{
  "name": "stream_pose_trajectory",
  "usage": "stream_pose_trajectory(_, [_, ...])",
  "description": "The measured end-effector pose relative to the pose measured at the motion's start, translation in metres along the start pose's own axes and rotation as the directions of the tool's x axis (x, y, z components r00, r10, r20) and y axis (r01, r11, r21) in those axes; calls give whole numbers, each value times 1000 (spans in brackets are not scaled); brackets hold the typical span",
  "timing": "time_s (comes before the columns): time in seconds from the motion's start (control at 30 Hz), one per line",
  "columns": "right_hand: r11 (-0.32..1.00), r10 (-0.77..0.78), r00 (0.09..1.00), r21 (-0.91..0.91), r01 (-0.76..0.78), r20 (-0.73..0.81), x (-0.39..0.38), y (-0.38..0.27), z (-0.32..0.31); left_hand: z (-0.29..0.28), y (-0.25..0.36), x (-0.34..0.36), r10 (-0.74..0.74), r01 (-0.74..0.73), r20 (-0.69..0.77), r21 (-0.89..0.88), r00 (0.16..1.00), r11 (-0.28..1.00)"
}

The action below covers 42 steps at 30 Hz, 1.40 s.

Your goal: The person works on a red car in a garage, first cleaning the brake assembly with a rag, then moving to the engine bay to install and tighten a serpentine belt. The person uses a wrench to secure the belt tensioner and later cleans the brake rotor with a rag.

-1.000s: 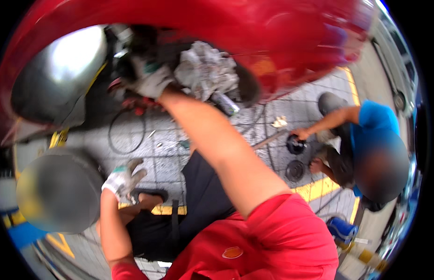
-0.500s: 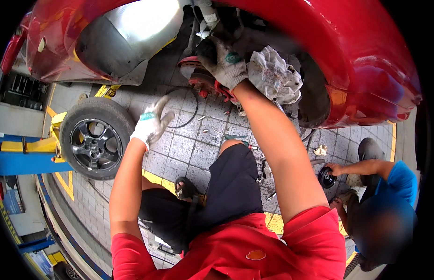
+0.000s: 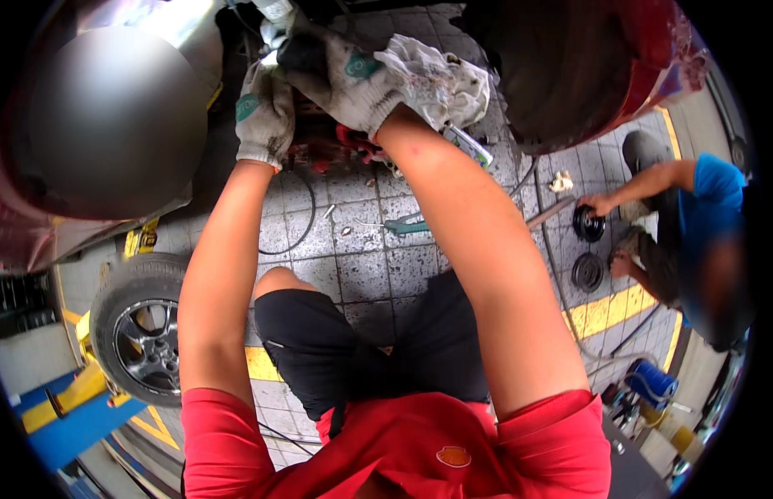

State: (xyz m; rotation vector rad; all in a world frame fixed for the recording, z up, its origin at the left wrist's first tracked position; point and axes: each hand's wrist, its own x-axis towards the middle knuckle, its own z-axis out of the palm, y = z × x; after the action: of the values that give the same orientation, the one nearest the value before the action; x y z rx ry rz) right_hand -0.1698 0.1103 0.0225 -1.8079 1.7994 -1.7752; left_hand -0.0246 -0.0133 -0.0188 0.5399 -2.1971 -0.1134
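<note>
Both my gloved hands are up inside the wheel well of a red car, at the lower end of a pale cylindrical part (image 3: pixel 274 10). My left hand (image 3: pixel 264 121) is closed, fingers pointing up, close against the right one. Bent inward, the fingers of my right hand (image 3: pixel 353 79) are closed too, their dark tips meeting the left hand. What they grip between them is hidden by the gloves. Just below lies the red brake caliper (image 3: pixel 353 141), partly covered by my wrists. A crumpled, stained white sheet (image 3: pixel 441 83) hangs beside my right hand.
A removed wheel (image 3: pixel 149 337) is at the left, near a blue-and-yellow lift arm (image 3: pixel 74 412). A green-handled tool (image 3: pixel 407 224) and a thin black cable (image 3: pixel 310 212) lie on the tiles. At the right, a co-worker's hand (image 3: pixel 601 204) touches a black round part (image 3: pixel 588 223).
My left hand has risen from open air above the floor to join the right hand, and its spread fingers have closed. The view has shifted, showing more floor at the right.
</note>
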Motion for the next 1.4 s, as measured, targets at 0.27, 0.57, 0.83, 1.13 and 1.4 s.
stream_pose_trajectory(0.27, [926,-15,986,-374,-50,-168,-25,1,-2,21,2,-8,137,-148,-99,-117,986,982])
stream_pose_trajectory(0.57, [835,452,845,-198,-513,-285,-203,-109,-138,23,-31,-13,77,-87,96,111,992,990])
stream_pose_trajectory(0.83, [120,720,515,-648,-752,-465,-373,-309,-204,47,-103,-22,101,-92,-32,207,994,974])
stream_pose_trajectory(1.13, [50,936,230,-544,-838,-268,-381,-329,-197,75,-216,-14,391,-382,76,446,917,809])
stream_pose_trajectory(1.4, [206,767,466,-520,-829,-441,-373,-331,-190,77,-177,-28,279,-321,159,434,947,842])
